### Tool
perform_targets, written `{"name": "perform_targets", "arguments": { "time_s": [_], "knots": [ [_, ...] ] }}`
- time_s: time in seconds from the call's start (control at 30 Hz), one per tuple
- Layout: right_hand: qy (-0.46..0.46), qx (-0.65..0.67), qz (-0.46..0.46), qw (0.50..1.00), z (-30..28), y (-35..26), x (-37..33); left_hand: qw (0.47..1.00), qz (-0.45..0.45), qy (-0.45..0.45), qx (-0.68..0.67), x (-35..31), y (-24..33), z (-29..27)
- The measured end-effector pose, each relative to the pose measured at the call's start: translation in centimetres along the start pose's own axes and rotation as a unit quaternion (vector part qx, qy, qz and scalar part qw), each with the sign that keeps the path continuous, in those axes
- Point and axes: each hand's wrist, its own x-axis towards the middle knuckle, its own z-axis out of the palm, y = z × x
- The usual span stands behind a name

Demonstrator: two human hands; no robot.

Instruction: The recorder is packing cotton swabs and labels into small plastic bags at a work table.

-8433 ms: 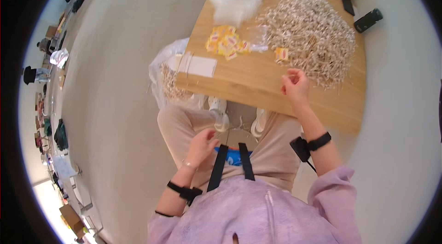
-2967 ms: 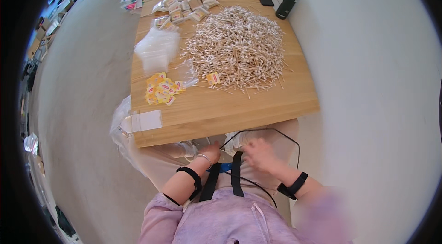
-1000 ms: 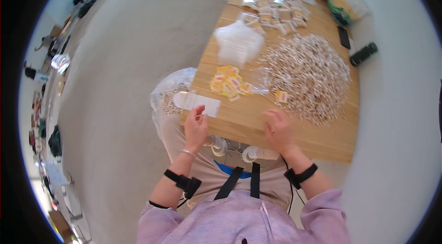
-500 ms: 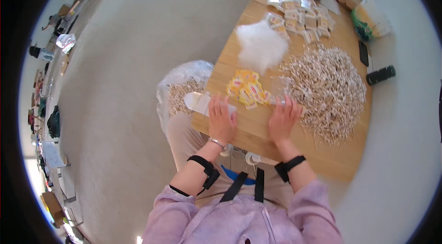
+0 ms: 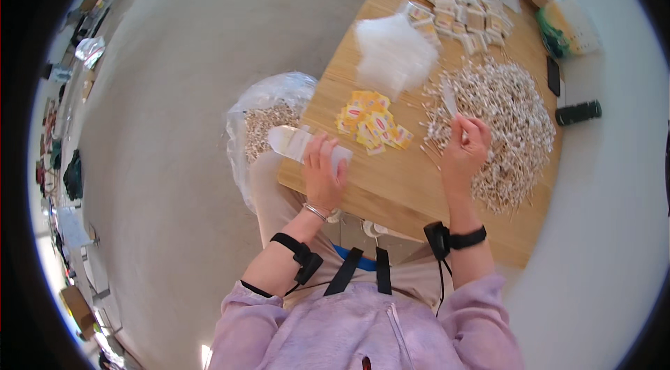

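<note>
One head-mounted fisheye view, steeply downward, close over the lap [image 5: 412, 276] and wooden table [image 5: 391, 188] beyond

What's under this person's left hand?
A flat white card lies beneath the left hand, its rounded left end and right corner showing. The hand covers its middle; anything under the card can't be seen.

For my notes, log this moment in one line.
left hand: touching white card | right hand: holding clear plastic strip at cotton-swab heap | yellow labels: piled on table

Yellow cards [image 5: 372, 121], red printed marks [image 5: 379, 123], lettering unreadable
</note>
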Motion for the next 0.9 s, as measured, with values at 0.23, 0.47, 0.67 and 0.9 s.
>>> {"name": "perform_targets", "arguments": {
  "time_s": [0.23,0.47,0.67,0.9],
  "knots": [
    [-0.195,0.236,0.085,0.948,0.7,-7.0,-1.6,0.942,-0.122,-0.067,-0.306,1.4,4.7,-2.8],
    [-0.327,0.256,0.009,0.910,3.1,-12.2,-6.3,0.809,-0.306,-0.023,-0.501,2.8,4.1,-6.7],
    [-0.382,0.277,0.020,0.882,4.5,-13.8,-6.1,0.778,-0.306,0.047,-0.547,1.9,1.6,-8.6],
    [-0.425,0.268,-0.034,0.864,4.8,-16.0,-6.1,0.746,-0.355,0.082,-0.558,2.0,0.3,-10.3]
  ]
}}
